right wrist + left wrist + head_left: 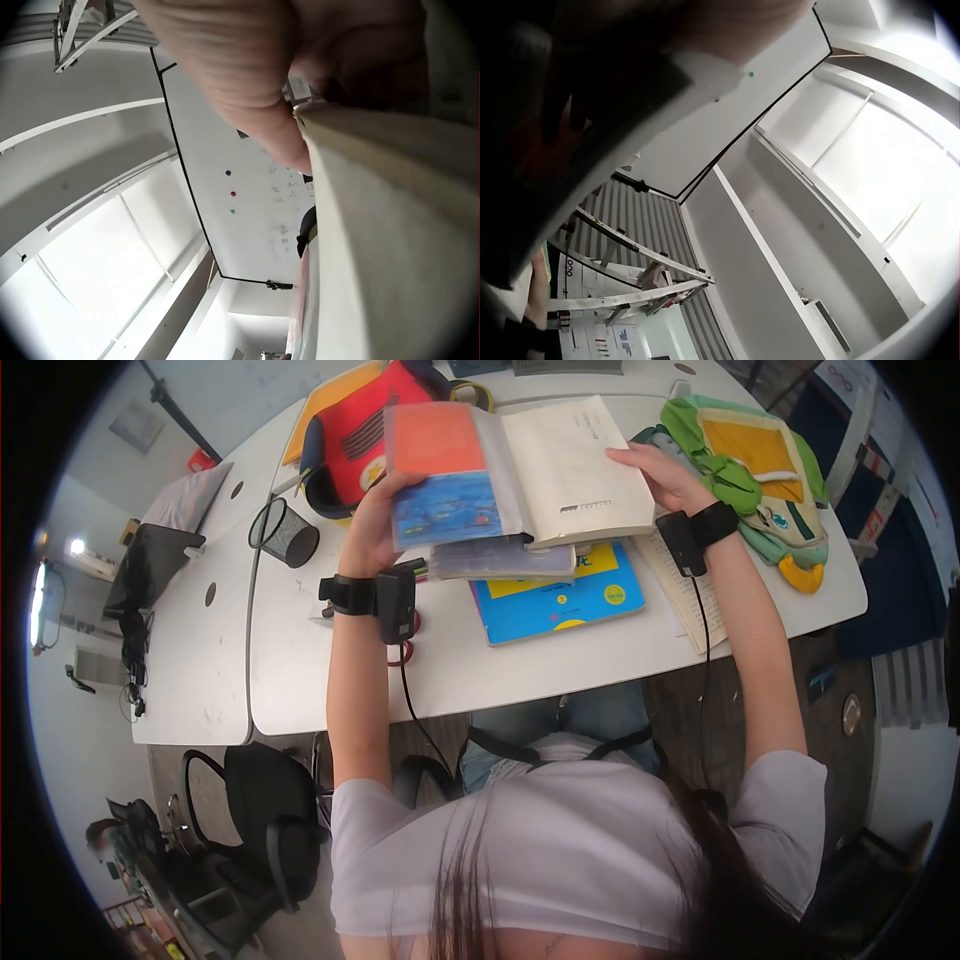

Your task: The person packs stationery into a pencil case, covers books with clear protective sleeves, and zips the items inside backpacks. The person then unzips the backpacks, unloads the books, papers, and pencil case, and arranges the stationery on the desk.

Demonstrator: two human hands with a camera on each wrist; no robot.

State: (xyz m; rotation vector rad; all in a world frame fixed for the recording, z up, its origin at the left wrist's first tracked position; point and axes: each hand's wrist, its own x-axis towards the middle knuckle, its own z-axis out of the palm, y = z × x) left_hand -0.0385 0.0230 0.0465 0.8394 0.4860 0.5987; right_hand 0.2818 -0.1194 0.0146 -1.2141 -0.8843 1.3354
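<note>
An open book in a clear plastic cover is held up above the table. Its left side shows an orange and blue cover flap; the right side is a cream page with small print. My left hand grips the left edge, thumb on the flap. On the opposite edge, my right hand holds the book with its thumb over the page. The right wrist view shows that thumb against the cream pages. Fingers behind the book are hidden. Under it lie another plastic-covered book and a blue-yellow book.
A red and navy bag lies behind the left hand, near a black mesh pen holder. To the right sits a green and yellow bag. Printed pages and red-handled scissors are on the white table.
</note>
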